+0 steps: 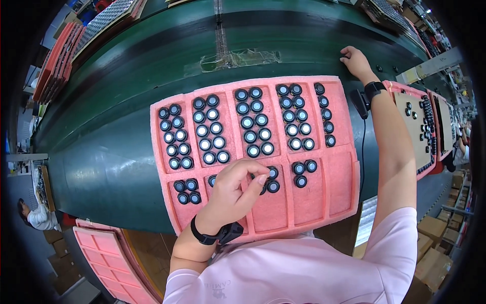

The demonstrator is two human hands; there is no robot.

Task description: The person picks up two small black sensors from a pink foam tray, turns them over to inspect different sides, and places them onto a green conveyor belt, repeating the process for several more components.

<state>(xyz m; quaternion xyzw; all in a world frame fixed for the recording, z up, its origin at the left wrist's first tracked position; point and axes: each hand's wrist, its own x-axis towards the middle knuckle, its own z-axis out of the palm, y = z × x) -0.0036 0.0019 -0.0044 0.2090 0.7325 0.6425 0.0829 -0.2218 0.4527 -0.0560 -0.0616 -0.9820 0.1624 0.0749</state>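
A pink tray (308, 201) lies on the green bench (109, 157), close in front of the person. It has two rows of boxes, and little round black caps (247, 122) with pale tops sit in them. In the far row, four boxes have ten caps each, and the last one on the right has five in a line. In the near row, the box on the left has four and the fourth box has three. The left hand (235, 188) is over the middle of the near row and hides some caps. Its thumb and pointing finger bend toward each other, but I cannot tell if its grip has a cap. The right hand (357, 63) reaches far out over the bench, past the tray, with its fingers curled. I cannot tell what its grip has either. Two loose black caps (379, 68) lie near it on the right.
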